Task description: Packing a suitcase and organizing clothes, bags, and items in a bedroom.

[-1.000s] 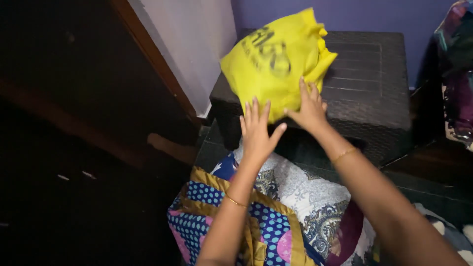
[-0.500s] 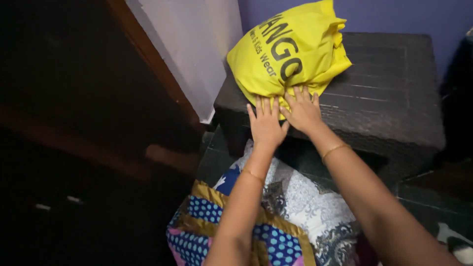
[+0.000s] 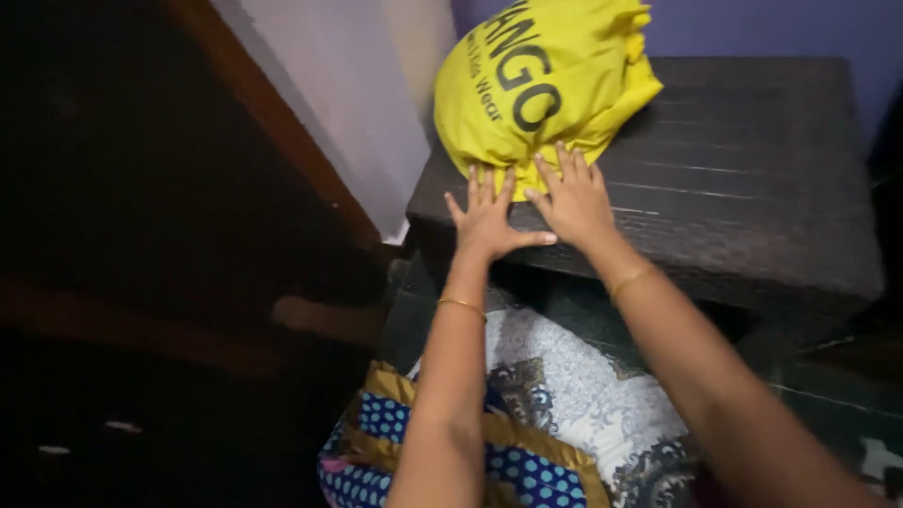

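A stuffed yellow fabric bag point(image 3: 541, 80) with dark lettering rests on the near left part of a dark woven chest point(image 3: 752, 188). My left hand point(image 3: 489, 221) lies flat with fingers spread, pressing against the bag's lower edge. My right hand point(image 3: 572, 198) sits just beside it, palm down, fingertips on the bag's bottom hem. Neither hand grips the bag. Each wrist wears a thin gold bangle.
A white wall panel with a brown wooden edge point(image 3: 339, 113) runs down to the left of the chest. Patterned blue, gold and white cloth point(image 3: 527, 423) lies below my arms. A purple wall point(image 3: 790, 28) stands behind the chest. The left side is dark.
The bag has gone from tilted at the chest's front to sitting flat on its top. Both hands have moved forward and flattened against its lower edge.
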